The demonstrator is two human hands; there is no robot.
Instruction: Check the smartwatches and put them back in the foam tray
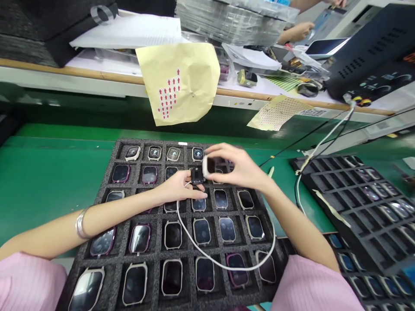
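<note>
A black foam tray [157,255] holds rows of square watch faces, some with silver frames and some with purple ones. Over its upper middle, my left hand [183,185] is closed on a small black block [196,176] with a white cable [223,266] attached. The cable loops over the tray. Just right of the block, my right hand [235,166] pinches a silver watch face [209,166] by its edges, tilted on its side. Several watches in the top row, such as the one beside my right hand [197,153], have lit screens.
On the right lie a second foam tray [343,194] and more watches. A shelf edge [110,76] crosses behind, with yellow sheets [191,86] hanging from it. A dark box with knobs [372,52] stands at upper right, near another person's hand [300,32].
</note>
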